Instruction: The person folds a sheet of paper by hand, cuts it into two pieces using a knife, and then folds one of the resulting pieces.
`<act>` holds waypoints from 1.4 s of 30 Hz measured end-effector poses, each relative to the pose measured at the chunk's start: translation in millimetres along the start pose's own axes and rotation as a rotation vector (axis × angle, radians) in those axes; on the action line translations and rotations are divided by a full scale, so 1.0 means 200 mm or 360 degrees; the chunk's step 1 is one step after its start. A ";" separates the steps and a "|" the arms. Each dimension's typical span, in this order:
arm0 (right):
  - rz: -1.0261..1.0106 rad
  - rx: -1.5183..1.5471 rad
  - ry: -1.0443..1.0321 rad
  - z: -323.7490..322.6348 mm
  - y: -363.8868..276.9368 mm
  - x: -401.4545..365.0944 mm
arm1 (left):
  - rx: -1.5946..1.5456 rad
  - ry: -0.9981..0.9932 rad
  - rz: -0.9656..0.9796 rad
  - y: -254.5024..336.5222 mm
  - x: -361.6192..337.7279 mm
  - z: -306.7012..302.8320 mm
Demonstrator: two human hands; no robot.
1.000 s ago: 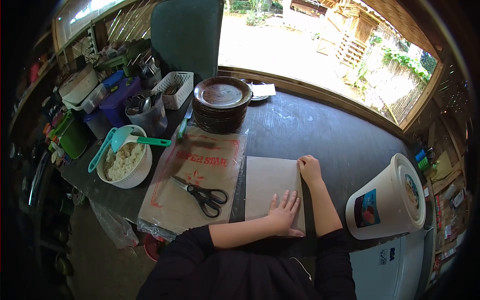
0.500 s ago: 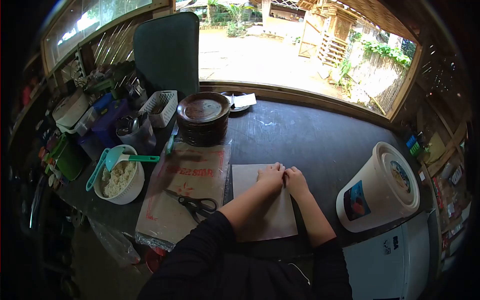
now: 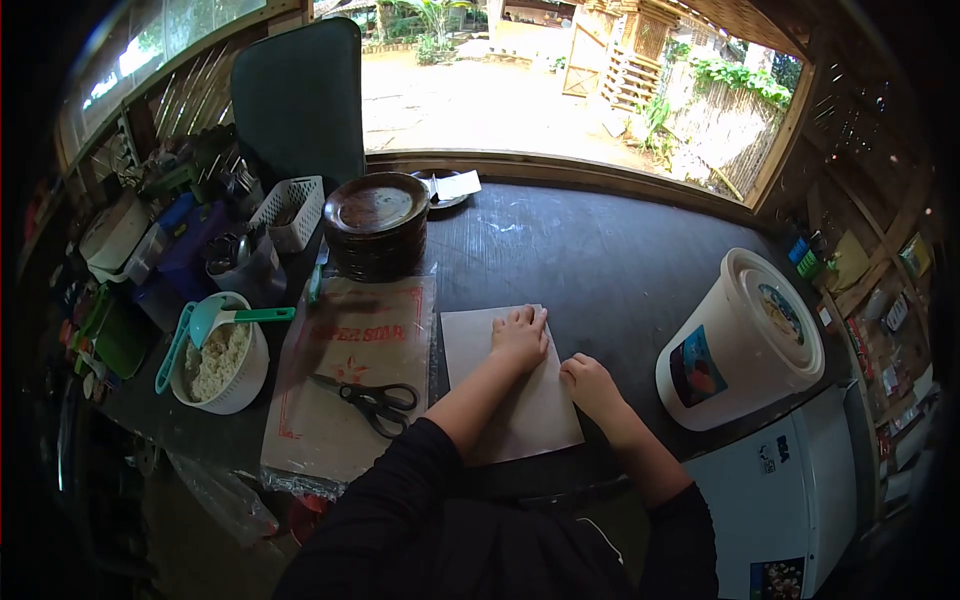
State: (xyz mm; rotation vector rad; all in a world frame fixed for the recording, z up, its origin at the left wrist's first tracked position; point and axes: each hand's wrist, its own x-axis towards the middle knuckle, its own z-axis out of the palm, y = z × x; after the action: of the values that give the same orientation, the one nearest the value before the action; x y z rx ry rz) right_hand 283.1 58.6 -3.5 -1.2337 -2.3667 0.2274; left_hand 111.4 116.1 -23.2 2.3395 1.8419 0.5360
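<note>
A pale sheet of paper [image 3: 520, 420] lies on the dark table in front of me. My left hand [image 3: 520, 338] rests flat on its upper part, fingers stretched toward the far edge. At the sheet's right edge is my right hand [image 3: 592, 382], its fingers drawn together; whether they pinch the edge is too small to tell. Left of the sheet, black-handled scissors [image 3: 375, 400] lie on a plastic-wrapped pack with red print [image 3: 340, 440].
A white basket of rice [image 3: 222, 365] with teal spoons and a stack of brown plates [image 3: 376, 215] stand at the left. A large white lidded bucket [image 3: 700, 350] stands at the right. Utensil containers [image 3: 245, 265] fill the far left.
My hands have moved apart: the left lies flat near the sheet's top, while the right has slid down along its right edge. The whole view has shifted slightly.
</note>
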 end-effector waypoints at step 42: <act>-0.0225 -0.0564 -0.0231 -0.19 -0.25 -0.52 | 0.0216 -0.0084 -0.0046 0.04 0.00 0.00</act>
State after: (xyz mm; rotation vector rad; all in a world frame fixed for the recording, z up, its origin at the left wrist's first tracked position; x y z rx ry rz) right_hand 314.4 -57.6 13.7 -1.2281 -2.6908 -0.1612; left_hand 118.4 113.3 -20.5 2.3815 1.9421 0.3530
